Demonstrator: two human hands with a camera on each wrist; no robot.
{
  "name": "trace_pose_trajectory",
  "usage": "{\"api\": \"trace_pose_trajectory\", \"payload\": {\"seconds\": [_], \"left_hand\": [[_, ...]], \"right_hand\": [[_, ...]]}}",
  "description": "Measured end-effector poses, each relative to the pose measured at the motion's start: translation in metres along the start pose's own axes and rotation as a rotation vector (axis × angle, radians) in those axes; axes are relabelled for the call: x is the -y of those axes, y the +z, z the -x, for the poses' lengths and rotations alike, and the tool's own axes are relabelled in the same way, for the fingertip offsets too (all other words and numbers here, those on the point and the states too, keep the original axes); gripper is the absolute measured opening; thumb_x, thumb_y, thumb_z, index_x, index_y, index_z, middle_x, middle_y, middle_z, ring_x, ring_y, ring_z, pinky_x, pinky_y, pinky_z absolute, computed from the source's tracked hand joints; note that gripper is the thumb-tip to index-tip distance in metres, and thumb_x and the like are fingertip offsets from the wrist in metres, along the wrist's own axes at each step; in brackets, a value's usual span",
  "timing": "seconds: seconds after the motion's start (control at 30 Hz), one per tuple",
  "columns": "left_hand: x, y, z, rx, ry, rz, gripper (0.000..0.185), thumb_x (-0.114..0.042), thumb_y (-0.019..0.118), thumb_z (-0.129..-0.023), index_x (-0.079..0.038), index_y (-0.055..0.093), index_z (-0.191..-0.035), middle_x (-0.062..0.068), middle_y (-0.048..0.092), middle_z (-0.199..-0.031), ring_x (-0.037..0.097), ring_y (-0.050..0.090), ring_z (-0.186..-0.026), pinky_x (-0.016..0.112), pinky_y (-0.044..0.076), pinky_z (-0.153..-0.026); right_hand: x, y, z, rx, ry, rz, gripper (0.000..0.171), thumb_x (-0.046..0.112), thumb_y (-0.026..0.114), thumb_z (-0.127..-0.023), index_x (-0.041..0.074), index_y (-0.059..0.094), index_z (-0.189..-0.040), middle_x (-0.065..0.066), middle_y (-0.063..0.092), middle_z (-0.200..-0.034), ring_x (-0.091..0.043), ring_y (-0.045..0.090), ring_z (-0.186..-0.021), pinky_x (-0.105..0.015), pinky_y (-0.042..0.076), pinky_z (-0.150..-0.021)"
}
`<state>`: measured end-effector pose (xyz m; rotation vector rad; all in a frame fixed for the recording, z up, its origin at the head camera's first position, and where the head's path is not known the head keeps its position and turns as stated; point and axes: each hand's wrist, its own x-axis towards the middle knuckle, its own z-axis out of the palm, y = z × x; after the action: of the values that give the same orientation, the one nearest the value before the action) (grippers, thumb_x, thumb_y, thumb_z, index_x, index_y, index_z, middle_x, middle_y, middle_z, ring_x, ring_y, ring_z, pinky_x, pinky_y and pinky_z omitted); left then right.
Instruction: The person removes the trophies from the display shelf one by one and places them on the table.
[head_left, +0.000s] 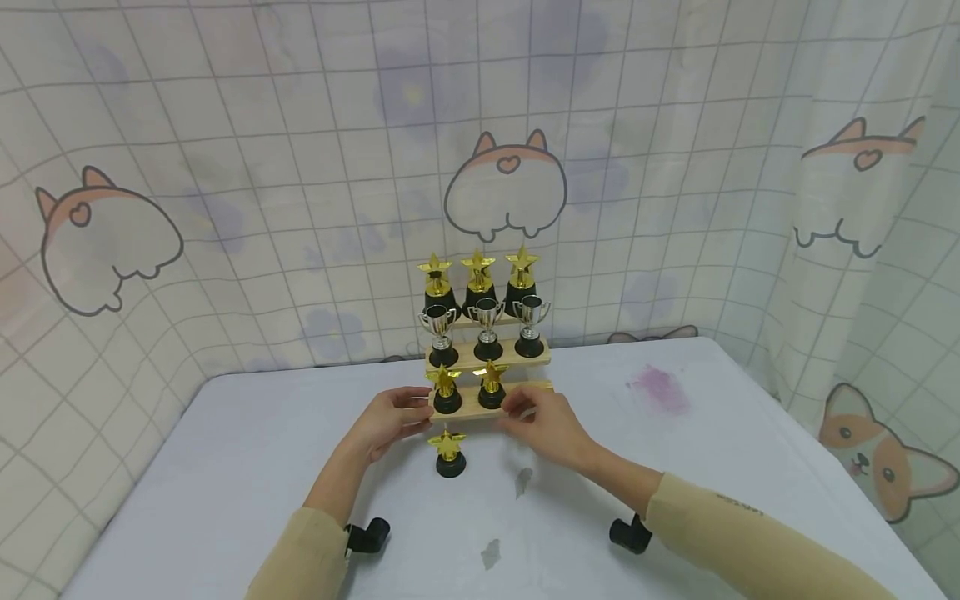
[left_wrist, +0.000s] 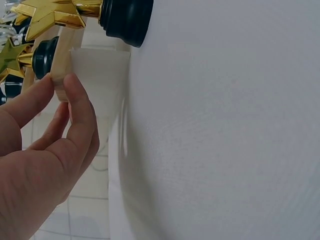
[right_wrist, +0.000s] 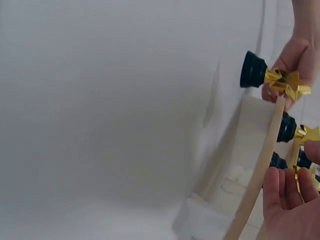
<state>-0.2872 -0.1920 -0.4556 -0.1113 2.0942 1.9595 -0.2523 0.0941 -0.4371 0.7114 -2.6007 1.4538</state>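
A stepped wooden stand [head_left: 517, 354] carries three gold star trophies [head_left: 477, 283] on top and three silver cups [head_left: 487, 325] in the middle. Its lowest shelf [head_left: 472, 411] holds two gold star trophies [head_left: 447, 390]. My left hand [head_left: 420, 410] pinches that shelf's left end, and in the left wrist view its fingers [left_wrist: 75, 95] lie on the wood [left_wrist: 60, 60]. My right hand [head_left: 516, 408] grips the shelf's front edge towards the right; the right wrist view shows its fingers [right_wrist: 280, 192] against the shelf edge [right_wrist: 260, 165]. One more gold star trophy [head_left: 450, 454] stands on the table between my hands.
The white table [head_left: 247, 450] has a pink stain [head_left: 660, 387] at the right and small grey marks [head_left: 491, 552] near me. A checked curtain with cartoon prints [head_left: 225, 167] closes in the back and sides. Black wrist mounts [head_left: 630, 533] sit on both forearms.
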Motion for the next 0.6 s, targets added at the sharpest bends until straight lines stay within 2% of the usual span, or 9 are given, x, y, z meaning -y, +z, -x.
{"api": "trace_pose_trajectory", "payload": {"seconds": [0.1, 0.2, 0.3, 0.47, 0.6], "left_hand": [[0.0, 0.0, 0.0, -0.001, 0.004, -0.002, 0.046, 0.0, 0.068, -0.097, 0.004, 0.054, -0.141, 0.022, 0.057, -0.128, 0.026, 0.067, -0.103, 0.039, 0.059, -0.094], [0.0, 0.0, 0.0, -0.004, 0.001, -0.001, 0.046, 0.001, 0.069, -0.097, 0.004, 0.055, -0.141, 0.021, 0.057, -0.127, 0.026, 0.067, -0.103, 0.039, 0.059, -0.094], [0.0, 0.001, 0.0, -0.003, 0.001, 0.0, 0.046, 0.0, 0.068, -0.097, 0.004, 0.054, -0.141, 0.021, 0.057, -0.127, 0.025, 0.067, -0.102, 0.039, 0.059, -0.094], [0.0, 0.0, -0.001, -0.002, 0.006, 0.001, 0.046, 0.0, 0.068, -0.097, 0.004, 0.054, -0.141, 0.021, 0.057, -0.126, 0.025, 0.067, -0.102, 0.039, 0.058, -0.095], [0.0, 0.0, 0.0, 0.0, 0.009, 0.001, 0.046, 0.0, 0.069, -0.097, 0.004, 0.054, -0.141, 0.021, 0.056, -0.127, 0.024, 0.066, -0.102, 0.04, 0.058, -0.095]], "right_hand": [[-0.001, -0.003, -0.005, -0.051, 0.025, -0.023, 0.019, 0.006, 0.078, -0.09, 0.001, 0.069, -0.106, -0.007, 0.07, -0.1, -0.019, 0.066, -0.093, -0.035, 0.059, -0.086], [-0.002, -0.004, -0.009, -0.082, 0.064, -0.027, 0.022, 0.007, 0.079, -0.089, 0.001, 0.069, -0.108, -0.006, 0.07, -0.101, -0.018, 0.066, -0.093, -0.034, 0.059, -0.086], [-0.003, -0.005, -0.012, -0.095, 0.096, -0.017, 0.025, 0.009, 0.081, -0.088, 0.002, 0.069, -0.109, -0.004, 0.069, -0.1, -0.017, 0.065, -0.093, -0.032, 0.059, -0.085], [-0.004, -0.004, -0.017, -0.11, 0.102, -0.023, 0.03, 0.008, 0.081, -0.088, -0.002, 0.067, -0.112, -0.01, 0.07, -0.103, -0.02, 0.066, -0.094, -0.032, 0.059, -0.083], [-0.004, -0.001, -0.022, -0.108, 0.109, -0.049, 0.039, 0.006, 0.08, -0.088, -0.005, 0.065, -0.123, -0.015, 0.069, -0.111, -0.024, 0.067, -0.1, -0.033, 0.059, -0.087]]}}
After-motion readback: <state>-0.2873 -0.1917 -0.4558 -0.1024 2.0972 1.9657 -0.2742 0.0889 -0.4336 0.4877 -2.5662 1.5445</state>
